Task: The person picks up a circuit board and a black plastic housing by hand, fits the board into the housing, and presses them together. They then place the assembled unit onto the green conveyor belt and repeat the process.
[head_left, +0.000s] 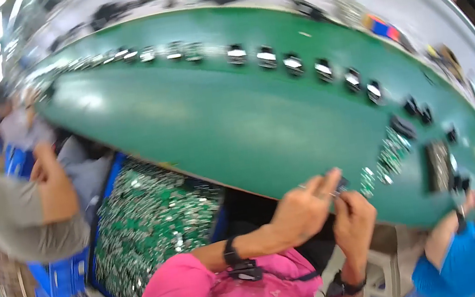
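Note:
Both of my hands meet at the near edge of the green table. My left hand [302, 212] is closed, its thumb and fingers pinching a small dark part [342, 184]. From the other side my right hand [354, 223] closes on the same part with its fingertips. A thin light line shows between the two hands; its kind is too blurred to tell. Just beyond my right hand lie small green circuit boards [367, 181], and a longer pile of circuit boards [392, 150] lies past them.
Across the green table [183, 113] runs a row of small black devices with shiny faces [324, 70]. A blue-edged bin of green boards [150, 223] stands at my left. One co-worker [25, 205] sits left, another in blue [461, 250] right. A brown block [438, 166] lies at right.

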### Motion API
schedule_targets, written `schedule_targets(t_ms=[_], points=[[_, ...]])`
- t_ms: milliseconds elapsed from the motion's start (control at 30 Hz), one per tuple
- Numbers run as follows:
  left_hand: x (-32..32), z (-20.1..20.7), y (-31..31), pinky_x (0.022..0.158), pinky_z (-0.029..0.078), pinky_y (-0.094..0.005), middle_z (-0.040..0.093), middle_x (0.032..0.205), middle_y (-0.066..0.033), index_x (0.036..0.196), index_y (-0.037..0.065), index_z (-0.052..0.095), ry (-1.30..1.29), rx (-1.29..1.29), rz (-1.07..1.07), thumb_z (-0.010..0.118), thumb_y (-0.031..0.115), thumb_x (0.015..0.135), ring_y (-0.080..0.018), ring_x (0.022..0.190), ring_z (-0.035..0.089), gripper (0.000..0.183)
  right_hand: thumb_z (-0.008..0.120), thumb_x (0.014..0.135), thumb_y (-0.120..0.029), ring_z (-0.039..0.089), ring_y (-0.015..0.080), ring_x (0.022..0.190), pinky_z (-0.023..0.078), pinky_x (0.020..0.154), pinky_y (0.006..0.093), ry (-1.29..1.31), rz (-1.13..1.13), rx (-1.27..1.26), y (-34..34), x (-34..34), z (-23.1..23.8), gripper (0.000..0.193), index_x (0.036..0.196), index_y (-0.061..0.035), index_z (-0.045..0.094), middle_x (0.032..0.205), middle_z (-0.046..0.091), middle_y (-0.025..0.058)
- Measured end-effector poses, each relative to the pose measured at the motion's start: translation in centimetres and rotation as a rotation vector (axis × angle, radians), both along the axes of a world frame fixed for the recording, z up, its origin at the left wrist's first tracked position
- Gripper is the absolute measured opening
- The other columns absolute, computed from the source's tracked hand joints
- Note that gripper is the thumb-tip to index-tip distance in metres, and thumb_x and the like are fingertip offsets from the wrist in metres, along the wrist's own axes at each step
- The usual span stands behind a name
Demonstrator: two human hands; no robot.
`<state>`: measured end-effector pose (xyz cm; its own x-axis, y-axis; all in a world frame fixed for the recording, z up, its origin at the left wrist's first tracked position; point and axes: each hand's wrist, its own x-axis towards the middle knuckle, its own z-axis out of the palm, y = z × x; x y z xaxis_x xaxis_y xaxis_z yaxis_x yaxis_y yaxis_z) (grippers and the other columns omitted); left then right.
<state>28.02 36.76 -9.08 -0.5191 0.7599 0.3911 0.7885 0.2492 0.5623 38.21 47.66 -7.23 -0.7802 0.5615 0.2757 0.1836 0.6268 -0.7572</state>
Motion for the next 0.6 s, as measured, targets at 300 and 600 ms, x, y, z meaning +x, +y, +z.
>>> schedule_targets(t_ms=[300, 600], points=[[-2.1, 0.2, -1.3, 0.075, 0.052, -0.038, 0.063, 0.107, -0.0183, 0.148, 0.013, 0.045, -0.549, 0.28, -0.161, 0.064, 0.008, 0.087, -0.0308, 0.084, 0.064, 0.064, 0.059, 0.1, -0.01, 0.057, 0.0097, 0.057, 0.046, 0.052, 0.0223, 0.025, -0.022, -0.611, 0.8, -0.1, -2.5, 0.014, 0.096, 0.0042, 0.059, 0.077, 0.062, 0.0054], [-2.5, -0.3, -1.6, 0.066, 0.052, -0.0322, 0.06, 0.099, -0.0135, 0.143, 0.011, 0.049, -0.659, 0.318, -0.123, 0.066, 0.002, 0.083, -0.0182, 0.071, 0.061, 0.063, 0.061, 0.099, -0.007, 0.054, 0.0072, 0.06, 0.044, 0.052, 0.0217, 0.355, -0.15, -0.576, -1.4, -0.4, -3.7, 0.011, 0.096, 0.002, 0.058, 0.076, 0.06, 0.0045]])
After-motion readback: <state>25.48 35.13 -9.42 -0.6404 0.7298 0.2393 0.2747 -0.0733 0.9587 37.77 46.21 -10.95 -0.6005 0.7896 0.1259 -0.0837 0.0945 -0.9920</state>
